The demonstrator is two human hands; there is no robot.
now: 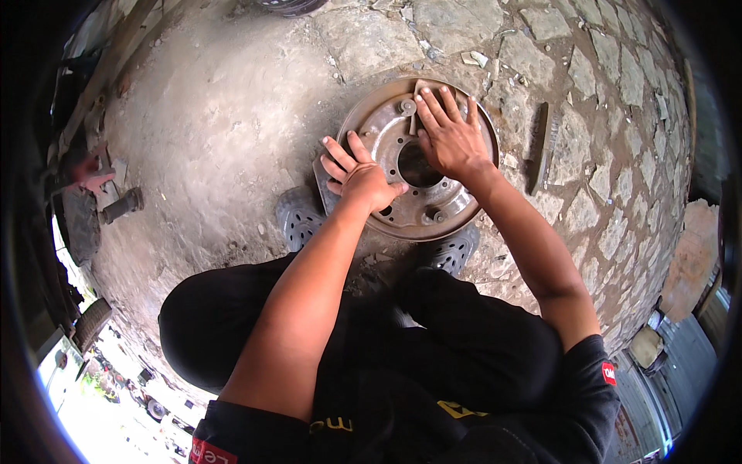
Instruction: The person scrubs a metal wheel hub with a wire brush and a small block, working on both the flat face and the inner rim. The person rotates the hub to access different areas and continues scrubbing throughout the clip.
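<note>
A round, rusty metal brake backing plate (pixel 394 219) lies on the ground between my feet, with a large hole in its middle and several small bolt holes. My left hand (pixel 359 179) rests on its left side, fingers spread and thumb stretched toward the centre hole. On the upper right part lies my right hand (pixel 452 141), palm down and fingers extended toward the rim, partly over the hole. Both hands are open, with no object visible in either. Part of the plate's face is hidden under them. A bolt-like fitting (pixel 437 214) stands up at its lower right.
A wire brush (pixel 540 148) lies on the stones to the right. My grey clogs (pixel 300 219) flank the plate. Rough concrete spreads left, paving stones right. A dark round object (pixel 290 6) sits at the far edge; metal parts (pixel 93 193) stand at the far left.
</note>
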